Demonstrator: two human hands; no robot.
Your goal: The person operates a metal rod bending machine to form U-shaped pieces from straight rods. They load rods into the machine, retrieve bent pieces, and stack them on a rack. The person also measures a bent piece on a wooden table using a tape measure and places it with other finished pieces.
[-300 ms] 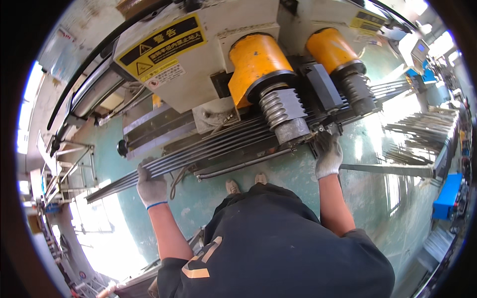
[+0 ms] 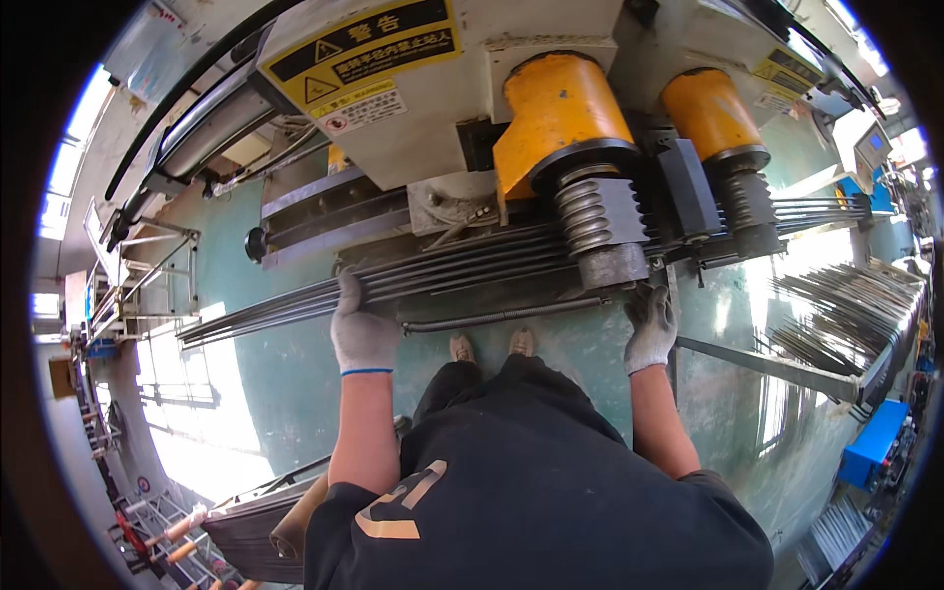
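A bundle of several long dark metal rods [image 2: 261,320] runs across the front of a large grey machine [image 2: 393,138] and past its ridged metal posts. My left hand [image 2: 364,332], in a pale work glove with a blue cuff edge, is closed round the rods left of the middle; its fingertips go out of sight behind them. My right hand [image 2: 651,332], gloved and dark-stained at the fingers, is just below the front ridged post [image 2: 600,221]. Its fingers point up and are apart, beside a small fitting under the machine; nothing shows in them.
Two orange cylindrical housings [image 2: 568,103] jut from the machine above the rods. A dark bar with a coiled spring [image 2: 506,316] lies between me and the bundle. At right, a rack holds many loose rods [image 2: 836,315], with a metal beam [image 2: 767,362] reaching toward me and a blue box [image 2: 873,442].
My left hand has moved right along the rods. My right hand has come away from the clamp-like fitting, slightly downward. The whole view has shifted a little.
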